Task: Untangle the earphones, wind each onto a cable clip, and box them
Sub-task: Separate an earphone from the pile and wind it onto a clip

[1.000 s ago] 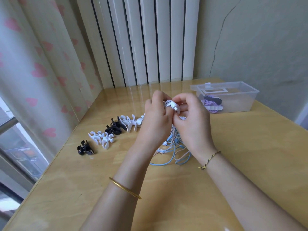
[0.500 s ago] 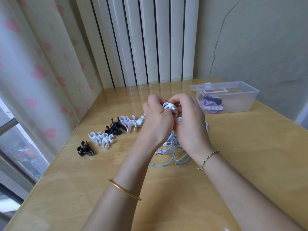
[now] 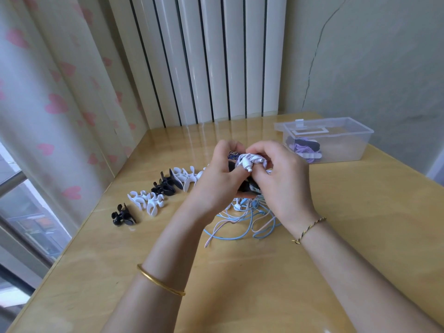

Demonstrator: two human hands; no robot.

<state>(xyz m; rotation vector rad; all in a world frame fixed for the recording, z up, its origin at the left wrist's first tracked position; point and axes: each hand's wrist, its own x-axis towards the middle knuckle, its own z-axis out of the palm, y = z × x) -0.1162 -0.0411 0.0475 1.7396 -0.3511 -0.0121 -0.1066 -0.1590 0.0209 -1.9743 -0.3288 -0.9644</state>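
Observation:
Both hands meet above the table's middle. My left hand [image 3: 217,175] grips a black cable clip [image 3: 247,185] with white earphone cable [image 3: 249,161] wound on it. My right hand [image 3: 283,179] pinches the white cable and earbuds at the top of the bundle. Beneath the hands lies a tangle of light blue, pink and white earphone cables [image 3: 240,224] on the wooden table [image 3: 240,272]. A clear plastic box [image 3: 336,140] at the back right holds a purple earphone wound on a black clip.
A row of black and white cable clips [image 3: 153,200] runs diagonally on the table's left side, from near the left edge toward my left hand. A curtain hangs at the left, with vertical white panels and a wall behind.
The hands have turned the bundle slightly; the white earbuds now show on top and the black clip is visible between the hands. Everything else is unmoved.

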